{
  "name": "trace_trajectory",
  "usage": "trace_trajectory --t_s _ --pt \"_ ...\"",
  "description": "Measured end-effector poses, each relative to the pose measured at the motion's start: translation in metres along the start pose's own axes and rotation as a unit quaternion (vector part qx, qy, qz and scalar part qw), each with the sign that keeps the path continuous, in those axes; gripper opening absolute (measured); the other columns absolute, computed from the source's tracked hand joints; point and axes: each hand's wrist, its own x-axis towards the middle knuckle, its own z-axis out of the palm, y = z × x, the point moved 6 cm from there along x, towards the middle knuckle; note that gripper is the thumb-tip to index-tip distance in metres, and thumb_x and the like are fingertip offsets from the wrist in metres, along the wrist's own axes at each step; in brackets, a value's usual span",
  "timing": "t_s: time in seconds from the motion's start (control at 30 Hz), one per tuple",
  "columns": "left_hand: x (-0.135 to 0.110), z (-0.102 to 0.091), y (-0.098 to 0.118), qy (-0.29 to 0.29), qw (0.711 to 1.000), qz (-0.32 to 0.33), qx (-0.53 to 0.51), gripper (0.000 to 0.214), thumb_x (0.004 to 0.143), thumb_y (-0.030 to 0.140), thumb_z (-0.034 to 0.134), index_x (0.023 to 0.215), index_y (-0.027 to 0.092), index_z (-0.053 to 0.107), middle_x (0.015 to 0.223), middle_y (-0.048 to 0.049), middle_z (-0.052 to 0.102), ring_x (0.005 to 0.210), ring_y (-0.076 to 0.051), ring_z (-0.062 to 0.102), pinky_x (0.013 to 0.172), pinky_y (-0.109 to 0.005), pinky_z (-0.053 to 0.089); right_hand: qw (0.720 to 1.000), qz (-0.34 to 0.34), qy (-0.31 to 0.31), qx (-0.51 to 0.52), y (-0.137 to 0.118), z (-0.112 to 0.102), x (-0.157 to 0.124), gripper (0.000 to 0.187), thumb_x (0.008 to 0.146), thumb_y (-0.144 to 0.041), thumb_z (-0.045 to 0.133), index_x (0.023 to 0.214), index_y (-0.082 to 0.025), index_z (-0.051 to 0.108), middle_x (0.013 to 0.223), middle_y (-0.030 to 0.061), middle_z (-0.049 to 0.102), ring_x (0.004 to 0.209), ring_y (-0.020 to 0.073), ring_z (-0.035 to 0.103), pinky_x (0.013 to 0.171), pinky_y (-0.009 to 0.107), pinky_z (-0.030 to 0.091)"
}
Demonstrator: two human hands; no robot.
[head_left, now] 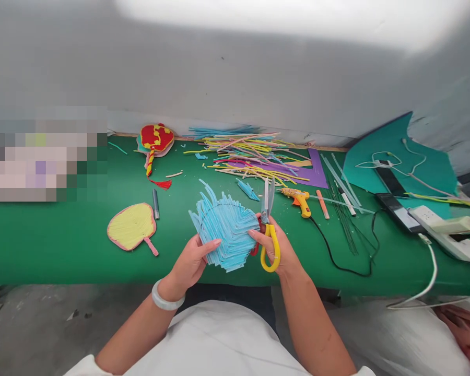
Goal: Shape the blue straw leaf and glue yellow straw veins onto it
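Observation:
A light-blue fan-shaped piece (229, 230), made of pipe cleaners laid side by side, is held in front of me above the table. Its upper left edge is ragged with uneven strip ends, and a dark curved line runs near its top. My left hand (194, 258) grips its lower left side, thumb on top. My right hand (278, 248) pinches its right edge while also holding scissors (272, 235) with a yellow and a red handle. The scissor blades point up, slightly apart, away from the blue piece. The fingers beneath the piece are hidden.
On the green table (62, 240) lie a yellow fan shape (131, 227), a red fan (155, 138) with a tassel, a marker (155, 203), many loose pipe cleaners (250, 149), and a corded glue gun (301, 201). Power strips (446, 230) and teal sheets (399, 156) are at right.

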Motion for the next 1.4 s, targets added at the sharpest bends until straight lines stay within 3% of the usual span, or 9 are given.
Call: trace_trajectory --t_s 0.2,0.47,0.6,0.77,0.87,1.0,1.1,1.23,1.4 --pt "0.003 -0.006 0.006 0.020 0.998 0.043 -0.035 0.048 0.076 0.029 0.077 0.122 0.021 0.062 0.119 -0.0062 0.071 0.109 -0.026 0.067 0.095 -0.037 0.052 0.998 -0.025 0.054 -0.029 0.000 -0.005 -0.003 0.053 0.065 -0.042 0.082 0.105 -0.024 0.053 0.077 -0.0045 0.062 0.058 0.0117 0.054 0.051 0.024 0.046" --pt "0.007 -0.008 0.000 0.018 0.991 0.035 -0.128 0.031 0.075 0.031 0.074 0.105 0.025 0.069 0.094 0.0013 0.074 0.070 -0.015 0.066 0.057 -0.025 0.048 0.992 -0.078 0.098 0.012 0.012 -0.003 -0.008 0.048 0.071 -0.040 0.079 0.108 -0.024 0.053 0.092 -0.0006 0.064 0.080 0.0163 0.061 0.070 0.028 0.052" --pt "0.009 -0.003 -0.003 -0.004 0.990 0.029 -0.138 0.027 0.071 0.041 0.075 0.090 0.022 0.071 0.096 -0.0023 0.075 0.089 -0.025 0.069 0.081 -0.038 0.053 0.989 -0.084 0.110 0.042 0.013 0.002 -0.013 0.046 0.074 -0.038 0.077 0.109 -0.025 0.050 0.095 -0.0004 0.063 0.083 0.0171 0.062 0.072 0.030 0.053" --pt "0.011 0.004 -0.005 -0.024 0.985 0.027 -0.171 0.036 0.068 0.052 0.075 0.086 0.021 0.072 0.099 -0.0050 0.076 0.119 -0.035 0.060 0.102 -0.048 0.045 0.983 -0.087 0.140 0.082 0.014 0.011 -0.019 0.047 0.074 -0.036 0.077 0.110 -0.025 0.049 0.099 -0.0002 0.063 0.087 0.0169 0.063 0.073 0.030 0.054" --pt "0.016 0.005 -0.005 -0.032 0.980 0.026 -0.196 0.040 0.074 0.049 0.070 0.100 0.019 0.073 0.105 -0.0076 0.076 0.123 -0.036 0.058 0.106 -0.050 0.043 0.983 -0.078 0.148 0.076 0.015 0.019 -0.024 0.051 0.072 -0.040 0.078 0.111 -0.025 0.048 0.095 0.0000 0.064 0.080 0.0172 0.064 0.065 0.029 0.055" --pt "0.026 -0.001 -0.005 -0.020 0.972 -0.006 -0.234 0.038 0.082 0.024 0.059 0.116 0.010 0.068 0.102 -0.0109 0.077 0.116 -0.034 0.063 0.107 -0.050 0.042 0.995 -0.051 0.089 -0.010 0.019 0.027 -0.030 0.048 0.075 -0.054 0.074 0.104 -0.023 0.050 0.075 -0.0024 0.062 0.061 0.0148 0.062 0.054 0.026 0.052" --pt "0.030 -0.009 0.000 -0.014 0.964 -0.021 -0.265 0.043 0.085 0.016 0.050 0.126 0.008 0.062 0.099 -0.0114 0.077 0.111 -0.031 0.066 0.108 -0.049 0.042 0.996 -0.031 0.083 -0.033 0.020 0.017 -0.028 0.056 0.075 -0.068 0.066 0.104 -0.023 0.051 0.067 -0.0044 0.058 0.050 0.0125 0.058 0.046 0.024 0.047" --pt "0.026 -0.014 0.006 -0.051 0.960 -0.022 -0.273 0.047 0.089 0.019 0.047 0.135 0.012 0.056 0.106 -0.0102 0.076 0.115 -0.030 0.065 0.110 -0.048 0.039 0.995 -0.032 0.097 -0.021 0.014 -0.007 -0.013 0.064 0.071 -0.073 0.067 0.109 -0.023 0.052 0.084 0.0011 0.064 0.059 0.0145 0.061 0.049 0.027 0.051" --pt "0.019 -0.012 -0.001 -0.114 0.959 -0.058 -0.251 0.049 0.094 0.033 0.045 0.139 0.013 0.052 0.117 -0.0117 0.072 0.123 -0.031 0.059 0.112 -0.047 0.036 0.998 -0.041 0.047 -0.008 0.014 -0.014 0.006 0.059 0.069 -0.061 0.076 0.110 -0.022 0.060 0.078 -0.0016 0.061 0.067 0.0128 0.057 0.056 0.023 0.047"
